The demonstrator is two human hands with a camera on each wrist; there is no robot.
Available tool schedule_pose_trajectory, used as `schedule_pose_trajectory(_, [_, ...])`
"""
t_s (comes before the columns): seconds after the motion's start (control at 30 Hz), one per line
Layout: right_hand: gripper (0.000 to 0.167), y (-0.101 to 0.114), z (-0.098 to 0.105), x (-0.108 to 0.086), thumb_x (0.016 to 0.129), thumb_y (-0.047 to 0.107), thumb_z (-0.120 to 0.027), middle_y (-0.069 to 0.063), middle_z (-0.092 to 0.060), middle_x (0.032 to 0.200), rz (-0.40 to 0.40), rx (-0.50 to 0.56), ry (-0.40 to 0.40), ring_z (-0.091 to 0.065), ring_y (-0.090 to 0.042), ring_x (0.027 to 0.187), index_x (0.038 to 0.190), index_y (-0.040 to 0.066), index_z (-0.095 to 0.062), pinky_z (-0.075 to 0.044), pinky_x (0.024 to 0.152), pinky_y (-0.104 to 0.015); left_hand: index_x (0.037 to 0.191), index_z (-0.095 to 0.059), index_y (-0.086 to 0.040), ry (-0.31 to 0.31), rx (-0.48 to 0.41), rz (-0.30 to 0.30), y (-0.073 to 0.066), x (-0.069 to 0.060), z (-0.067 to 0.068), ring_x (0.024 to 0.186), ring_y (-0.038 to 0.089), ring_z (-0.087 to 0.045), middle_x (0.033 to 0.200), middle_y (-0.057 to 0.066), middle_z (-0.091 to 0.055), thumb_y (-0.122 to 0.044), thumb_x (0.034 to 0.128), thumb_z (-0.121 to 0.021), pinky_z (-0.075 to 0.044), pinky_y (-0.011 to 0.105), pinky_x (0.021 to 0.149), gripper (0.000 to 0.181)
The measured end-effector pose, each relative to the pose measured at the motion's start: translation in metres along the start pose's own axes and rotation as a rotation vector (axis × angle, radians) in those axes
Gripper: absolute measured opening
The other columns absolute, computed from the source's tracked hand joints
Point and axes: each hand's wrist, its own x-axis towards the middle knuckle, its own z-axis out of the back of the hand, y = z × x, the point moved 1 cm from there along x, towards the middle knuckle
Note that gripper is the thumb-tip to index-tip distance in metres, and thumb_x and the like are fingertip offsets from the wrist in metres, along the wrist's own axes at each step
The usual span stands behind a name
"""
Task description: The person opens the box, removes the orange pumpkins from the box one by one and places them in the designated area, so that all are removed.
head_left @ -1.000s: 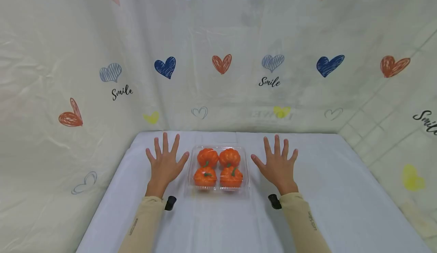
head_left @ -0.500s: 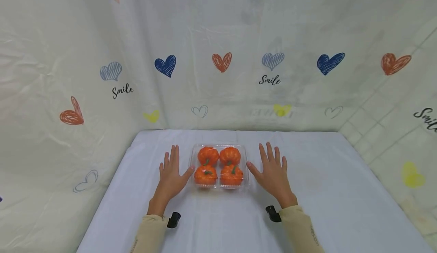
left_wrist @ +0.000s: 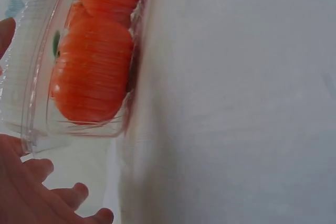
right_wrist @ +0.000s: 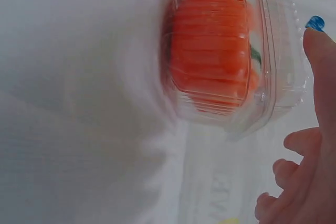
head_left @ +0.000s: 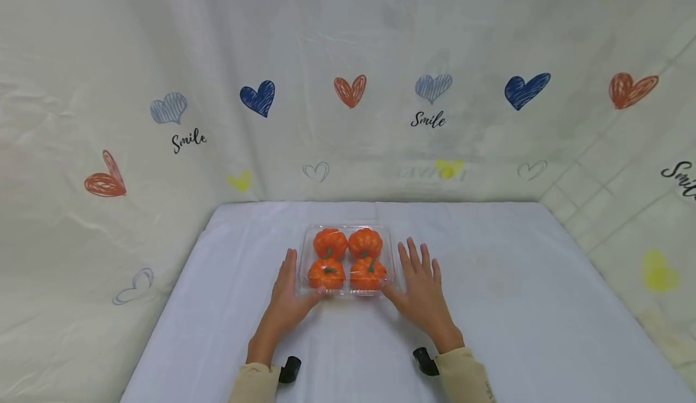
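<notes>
A clear plastic clamshell box [head_left: 347, 292] lies on the table, its lid down over several small orange pumpkins [head_left: 326, 275] with green stems. My left hand [head_left: 288, 303] is at the box's left side, fingers stretched forward and thumb over the near left corner. On the other side, my right hand [head_left: 421, 300] has its fingers extended, with the thumb by the near right corner. In the left wrist view, fingers [left_wrist: 39, 170] lie close beside the box end; contact cannot be told. The right wrist view has a gap between fingers [right_wrist: 302, 142] and box.
A white cloth [head_left: 516, 306] covers the table. Behind and beside it hangs a pale curtain [head_left: 380, 40] printed with hearts. Black wrist straps [head_left: 290, 369] show by both beige sleeves [head_left: 464, 374].
Both hands have moved inward and nearer to me, from wide apart with spread fingers to the two sides of the box. The box stays where it was on the table.
</notes>
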Motion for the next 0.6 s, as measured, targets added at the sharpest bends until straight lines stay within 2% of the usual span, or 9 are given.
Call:
schedule_pose_trajectory(0.17, [0.103, 0.002, -0.012, -0.005, 0.096, 0.052, -0.075, -0.019, -0.019, 0.176, 0.007, 0.080, -0.003, -0.008, -0.048, 0.161, 0.170, 0.002, -0.023, -0.008, 0.125, -0.071, 0.174, -0.004, -0.019, 0.015, -0.164, 0.034, 0.002, -0.004, -0.010, 0.162, 0.037, -0.016, 0.179, 0.008, -0.011, -0.054, 0.0897, -0.082, -0.019, 0.068, 0.125, 0.120])
schedule_pose_trajectory(0.4, [0.109, 0.004, -0.023, -0.005, 0.097, 0.049, -0.076, -0.021, -0.017, 0.176, -0.065, 0.284, 0.065, -0.009, -0.044, 0.162, 0.171, 0.002, -0.012, -0.011, 0.127, -0.068, 0.174, -0.007, -0.026, -0.018, -0.253, 0.018, 0.004, -0.006, -0.018, 0.162, 0.035, -0.019, 0.179, 0.005, -0.015, -0.048, 0.0893, -0.086, -0.020, 0.068, 0.124, 0.118])
schedule_pose_trajectory(0.6, [0.112, 0.004, -0.037, -0.004, 0.096, 0.035, -0.082, -0.016, -0.007, 0.179, -0.099, 0.530, 0.051, -0.011, -0.038, 0.163, 0.172, 0.004, -0.006, -0.019, 0.126, -0.063, 0.174, -0.012, -0.026, -0.063, -0.315, -0.019, 0.010, -0.007, -0.024, 0.161, 0.036, -0.022, 0.179, 0.004, -0.015, -0.038, 0.0888, -0.088, -0.021, 0.066, 0.125, 0.114])
